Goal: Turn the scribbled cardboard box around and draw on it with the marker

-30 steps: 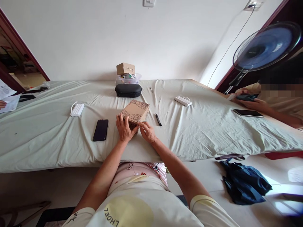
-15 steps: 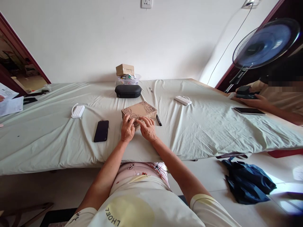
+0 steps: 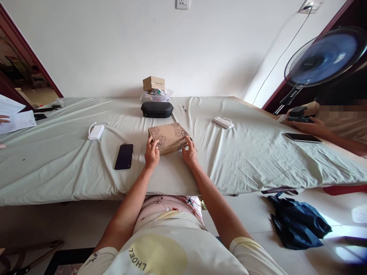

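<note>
A brown cardboard box (image 3: 168,136) printed with rose outlines lies flat on the cloth-covered table (image 3: 243,160) in front of me. My left hand (image 3: 151,153) grips its near left corner, fingers curled onto the top. My right hand (image 3: 189,153) holds the near right corner the same way. A black marker lies right behind my right hand and is mostly hidden by it.
A black phone (image 3: 124,156) lies left of the box, a white case (image 3: 96,131) farther left. Behind stand a black pouch (image 3: 156,109), a tub with a small carton (image 3: 154,83). Another person's hands (image 3: 311,125) hold a device at right, near a phone (image 3: 303,138) and fan (image 3: 323,56).
The box was turned from a slanted pose to lie square to me. My hands moved apart from its near side to its two near corners.
</note>
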`<state>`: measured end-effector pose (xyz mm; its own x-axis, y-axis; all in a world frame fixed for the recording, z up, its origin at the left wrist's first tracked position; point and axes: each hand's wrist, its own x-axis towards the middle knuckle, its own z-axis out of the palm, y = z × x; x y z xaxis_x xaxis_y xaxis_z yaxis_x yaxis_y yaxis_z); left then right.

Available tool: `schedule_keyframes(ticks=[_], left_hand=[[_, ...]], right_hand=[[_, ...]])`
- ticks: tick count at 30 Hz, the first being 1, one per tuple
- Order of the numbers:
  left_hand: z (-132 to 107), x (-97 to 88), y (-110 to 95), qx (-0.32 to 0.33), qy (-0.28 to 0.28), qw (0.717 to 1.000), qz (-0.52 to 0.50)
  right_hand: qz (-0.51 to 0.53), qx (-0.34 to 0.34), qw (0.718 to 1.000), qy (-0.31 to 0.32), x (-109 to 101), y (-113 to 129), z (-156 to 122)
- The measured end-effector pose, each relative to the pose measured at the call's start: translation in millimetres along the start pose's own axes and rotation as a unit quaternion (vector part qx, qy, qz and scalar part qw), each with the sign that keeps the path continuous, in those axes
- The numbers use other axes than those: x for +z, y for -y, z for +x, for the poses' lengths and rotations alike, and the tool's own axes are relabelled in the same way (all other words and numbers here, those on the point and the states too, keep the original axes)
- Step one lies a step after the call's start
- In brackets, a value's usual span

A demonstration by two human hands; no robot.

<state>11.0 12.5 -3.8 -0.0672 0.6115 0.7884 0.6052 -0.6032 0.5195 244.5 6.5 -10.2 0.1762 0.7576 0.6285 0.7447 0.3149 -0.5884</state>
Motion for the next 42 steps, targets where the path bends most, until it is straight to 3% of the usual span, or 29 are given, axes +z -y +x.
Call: schedule_keyframes(ticks=[9, 17, 21, 27, 33, 37, 42], left_hand=[[-0.2, -0.9, 0.0, -0.069, 0.064, 0.996, 0.01], [-0.7, -5.6, -7.3, -0.055, 0.061, 0.995, 0.057], [-6.9, -2.0, -19.9, -0.001, 0.068, 0.991, 0.112], [-18.8, 7.6, -34.9, 0.12, 0.188, 0.971, 0.083], [-21.6, 8.4, -42.4, 0.089, 0.254, 0.957, 0.11], [-18.8, 6.9, -45.5, 0.065, 0.245, 0.958, 0.133], [-12.8, 2.8, -39.2, 0.014, 0.169, 0.976, 0.134]], right_hand=[[-0.014, -0.069, 0.998, -0.004, 0.9, -0.6, -2.3], [-0.001, -0.03, 0.999, 0.015, 2.9, 0.2, -3.1], [-0.033, -0.002, 0.999, -0.018, 5.8, 2.0, -3.2], [0.061, -0.043, 0.997, -0.015, 5.0, 15.6, -5.7], [0.092, -0.145, 0.985, 0.018, -5.2, 37.4, -9.3], [0.098, -0.137, 0.985, 0.041, -1.5, 42.0, -9.6], [0.08, -0.133, 0.987, 0.031, -1.2, 40.0, -5.7]])
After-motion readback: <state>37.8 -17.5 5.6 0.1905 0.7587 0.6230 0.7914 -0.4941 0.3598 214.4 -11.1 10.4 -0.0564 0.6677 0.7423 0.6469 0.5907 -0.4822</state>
